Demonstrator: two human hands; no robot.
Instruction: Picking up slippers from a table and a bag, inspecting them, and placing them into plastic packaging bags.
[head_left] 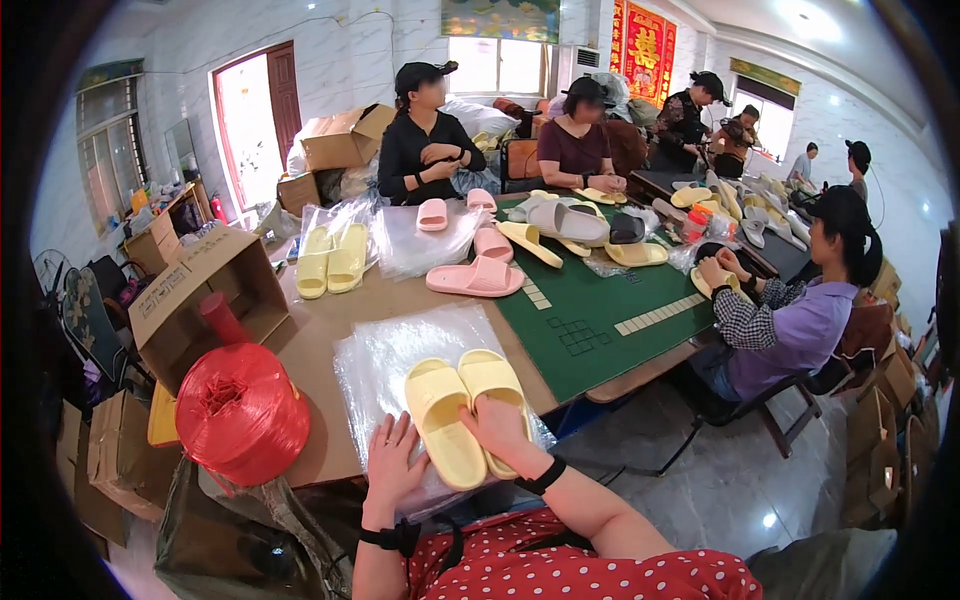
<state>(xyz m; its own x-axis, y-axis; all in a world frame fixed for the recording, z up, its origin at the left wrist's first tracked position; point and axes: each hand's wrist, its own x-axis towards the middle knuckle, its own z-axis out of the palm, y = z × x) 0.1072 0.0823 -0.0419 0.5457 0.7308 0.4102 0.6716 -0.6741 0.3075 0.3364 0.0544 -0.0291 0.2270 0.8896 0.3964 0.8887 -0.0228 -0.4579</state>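
A pair of pale yellow slippers lies side by side, toes pointing away from me, on a stack of transparent plastic bags (385, 350). My right hand (500, 430) grips the pair between the straps and heels. Its thumb rests on the left slipper (437, 410), while the palm covers part of the right slipper (490, 372); some fingers are hidden. My left hand (394, 462) lies flat on the bags with its fingers spread, close beside the left slipper's edge, holding nothing.
A red twine roll (243, 415) and an open cardboard box (205, 290) stand left. Beyond are a bagged yellow pair (331, 262) and pink slippers (475, 278). More slippers lie on the green mat (590, 325). A person in purple (800, 330) sits right; others work across the table.
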